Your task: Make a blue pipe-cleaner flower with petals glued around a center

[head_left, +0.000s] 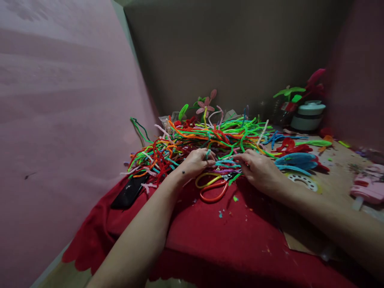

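Blue pipe cleaners lie at the centre of the frame, in front of a tangled colourful pile, their left end pinched in the closed fingertips of the left hand. At their right end the right hand has its fingers bent together, though whether it grips them I cannot tell. Scissors lie just below on a red cloth, with a black phone farther left

A red cloth carries a tangled heap of colourful fuzzy stems, scissors, a black phone, small scraps and, at right, a brown board.
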Tool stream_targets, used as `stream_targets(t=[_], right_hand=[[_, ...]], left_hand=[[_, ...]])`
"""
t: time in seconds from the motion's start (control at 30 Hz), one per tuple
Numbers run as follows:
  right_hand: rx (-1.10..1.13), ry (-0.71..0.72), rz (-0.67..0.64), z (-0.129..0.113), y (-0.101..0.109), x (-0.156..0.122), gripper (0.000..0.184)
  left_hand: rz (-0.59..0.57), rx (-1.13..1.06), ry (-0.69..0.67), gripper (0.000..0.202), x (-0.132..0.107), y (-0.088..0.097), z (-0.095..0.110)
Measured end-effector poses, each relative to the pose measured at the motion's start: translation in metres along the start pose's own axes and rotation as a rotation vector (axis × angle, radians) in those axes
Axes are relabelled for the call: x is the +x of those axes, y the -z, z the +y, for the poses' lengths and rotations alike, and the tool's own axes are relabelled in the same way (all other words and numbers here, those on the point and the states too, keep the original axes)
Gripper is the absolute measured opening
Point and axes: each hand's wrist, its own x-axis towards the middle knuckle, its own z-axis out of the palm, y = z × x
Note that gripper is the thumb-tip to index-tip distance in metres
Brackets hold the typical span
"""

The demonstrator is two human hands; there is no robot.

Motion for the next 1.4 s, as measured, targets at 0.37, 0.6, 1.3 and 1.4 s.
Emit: stream_targets(t=[0.37, 0.6, 1.3, 1.4], right_hand=[[0.030, -0.024, 0.036, 0.005, 0.000, 0.000, 0.021], [0.218, -0.181, 0.023, 0.006, 0.004, 0.002, 0.020], [1.340, -0.647, 0.458, 0.003, 0.032, 0.007, 0.023], [1.345, -0.659, 0.494, 0.005, 0.033, 0.008, 0.023]], left_hand=[[0.152, -0.386, 0.154, 0.014, -0.001, -0.004, 0.001], [0.372, -0.539, 0.199, 0.024, -0.004, 0.014, -0.005], [-0.011, -0.397, 0.303, 0.025, 0.000, -0.010, 0.005], [0.007, -0.411, 0.297, 0.022, -0.001, -0.008, 0.008]])
